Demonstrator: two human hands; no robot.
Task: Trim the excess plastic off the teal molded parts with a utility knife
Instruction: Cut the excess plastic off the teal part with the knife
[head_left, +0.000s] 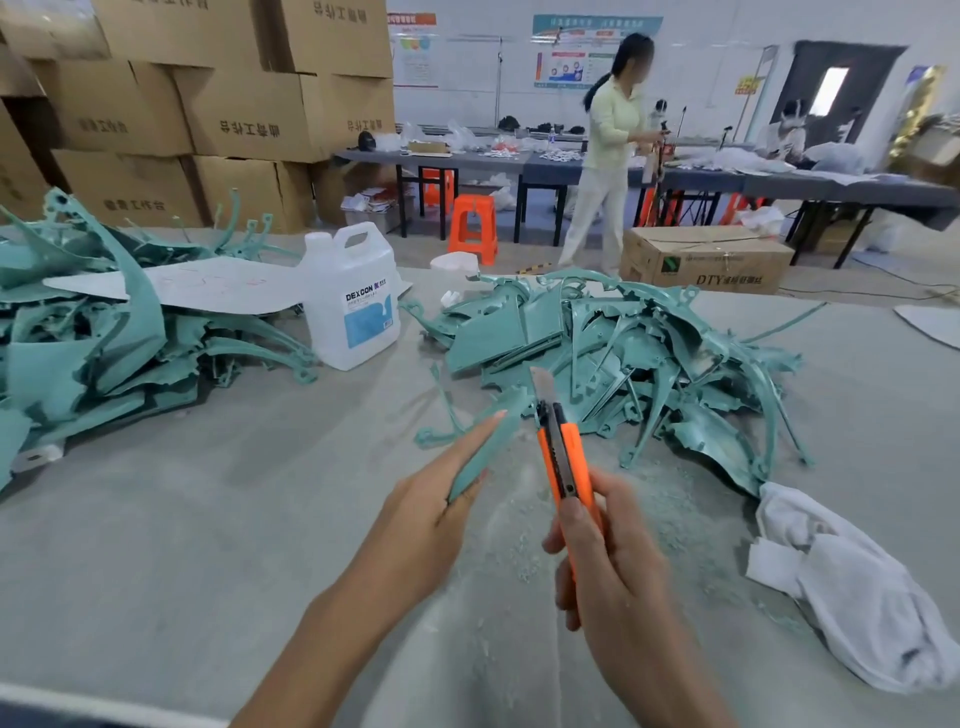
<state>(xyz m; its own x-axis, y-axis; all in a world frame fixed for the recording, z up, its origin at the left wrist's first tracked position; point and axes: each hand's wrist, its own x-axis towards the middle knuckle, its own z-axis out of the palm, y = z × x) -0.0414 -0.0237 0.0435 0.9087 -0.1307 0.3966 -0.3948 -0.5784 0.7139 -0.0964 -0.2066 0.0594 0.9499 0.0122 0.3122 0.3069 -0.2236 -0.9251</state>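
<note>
Right hand (610, 564) gripping utility knife (565, 460), left hand (428, 514) holding teal part (491, 441)

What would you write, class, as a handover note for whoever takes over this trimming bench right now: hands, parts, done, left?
Left hand holds a teal part.
Right hand grips the orange utility knife, blade out, beside the part's far end.
A left pile and a right pile lie on the table; which is trimmed, cannot tell.
Done: shavings show some trimming.
Left: finish this part, then the rest.
</note>
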